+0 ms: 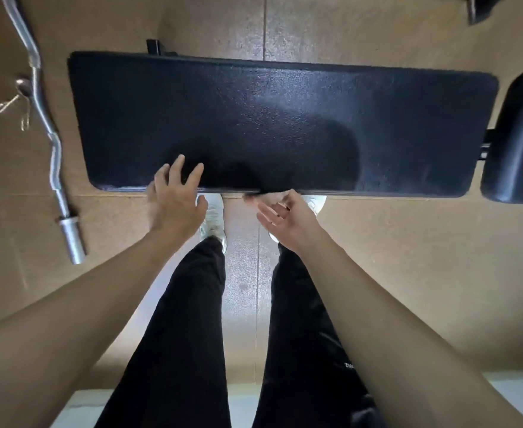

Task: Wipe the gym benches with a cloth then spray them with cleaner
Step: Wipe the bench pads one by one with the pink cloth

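Left hand point(176, 202) empty, fingers spread, fingertips over the near edge of the black bench point(284, 118). Right hand point(286, 222) empty too, fingers loosely extended, palm showing, just short of that same edge. Second black pad point(519, 134) just off the bench's right end. Curl bar point(45, 125) floored beyond its left end. White shoes point(213, 217) below the near edge.
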A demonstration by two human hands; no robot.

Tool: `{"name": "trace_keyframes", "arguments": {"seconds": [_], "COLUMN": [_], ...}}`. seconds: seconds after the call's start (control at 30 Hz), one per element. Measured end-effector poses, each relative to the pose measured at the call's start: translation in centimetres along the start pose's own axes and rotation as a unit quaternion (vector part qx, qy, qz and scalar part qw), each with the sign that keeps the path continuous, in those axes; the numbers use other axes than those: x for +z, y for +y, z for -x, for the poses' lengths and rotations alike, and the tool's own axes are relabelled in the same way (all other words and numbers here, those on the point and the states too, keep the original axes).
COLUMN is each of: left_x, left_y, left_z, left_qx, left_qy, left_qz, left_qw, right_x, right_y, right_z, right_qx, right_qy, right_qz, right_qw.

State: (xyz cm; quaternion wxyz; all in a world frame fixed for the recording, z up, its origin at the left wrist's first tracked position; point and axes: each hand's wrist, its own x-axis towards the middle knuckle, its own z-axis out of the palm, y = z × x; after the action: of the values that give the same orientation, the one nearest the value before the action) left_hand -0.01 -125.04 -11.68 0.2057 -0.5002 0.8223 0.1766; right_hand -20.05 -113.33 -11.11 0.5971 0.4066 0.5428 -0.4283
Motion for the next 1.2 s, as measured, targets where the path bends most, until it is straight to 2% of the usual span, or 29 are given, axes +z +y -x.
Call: {"name": "trace_keyframes", "arguments": {"seconds": [0.1,0.3,0.47,0.57,0.63,0.73,0.83,0.9,0.97,1.03,1.1,1.13,1.2], "left_x": [0.2,1.0,1.6,1.5,1.3,0.8,0.4,0.3,0.0,-0.5,-1.5,-1.7,-1.8], "left_y": [-4.3,-9.5,-10.9,-11.3,-12.3,-15.1,-18.1,-19.1,-19.6,-20.0,-20.6,-21.1,-21.5], "left_z": [0.8,1.5,1.2,1.4,1.4,1.2,1.4,1.4,0.8,0.2,0.0,-0.1,-0.3], "left_qx": [-0.028,-0.067,-0.053,-0.044,-0.024,0.005,-0.062,-0.164,-0.274,-0.365,-0.369,-0.340,-0.300], "left_qy": [-0.001,-0.017,0.002,-0.023,-0.018,0.047,0.086,0.041,-0.034,-0.147,-0.254,-0.282,-0.276], "left_qz": [0.010,-0.005,0.026,0.060,0.104,0.228,0.309,0.395,0.462,0.539,0.627,0.659,0.699], "left_qw": [1.000,0.998,0.998,0.997,0.994,0.973,0.945,0.903,0.843,0.745,0.638,0.609,0.588], "right_x": [2.7,7.4,9.8,10.8,11.4,13.0,15.3,16.9,18.6,20.0,21.2,21.8,22.4], "right_y": [2.3,6.3,8.4,9.2,9.9,11.7,14.2,15.8,17.1,18.3,19.2,19.7,19.9], "right_z": [-0.1,-1.6,-2.9,-3.1,-3.1,-3.1,-3.3,-3.4,-3.3,-3.1,-2.8,-2.5,-1.9], "right_qx": [0.000,0.002,0.018,0.019,0.020,0.038,0.050,0.049,0.051,0.058,0.065,0.065,0.055], "right_qy": [-0.014,0.009,0.018,0.026,0.024,-0.001,-0.018,-0.034,-0.044,-0.055,-0.067,-0.069,-0.067], "right_qz": [0.021,0.047,0.042,0.038,0.035,0.020,0.012,0.016,0.032,0.067,0.107,0.119,0.153], "right_qw": [1.000,0.999,0.999,0.999,0.999,0.999,0.998,0.998,0.997,0.995,0.990,0.988,0.984]}}
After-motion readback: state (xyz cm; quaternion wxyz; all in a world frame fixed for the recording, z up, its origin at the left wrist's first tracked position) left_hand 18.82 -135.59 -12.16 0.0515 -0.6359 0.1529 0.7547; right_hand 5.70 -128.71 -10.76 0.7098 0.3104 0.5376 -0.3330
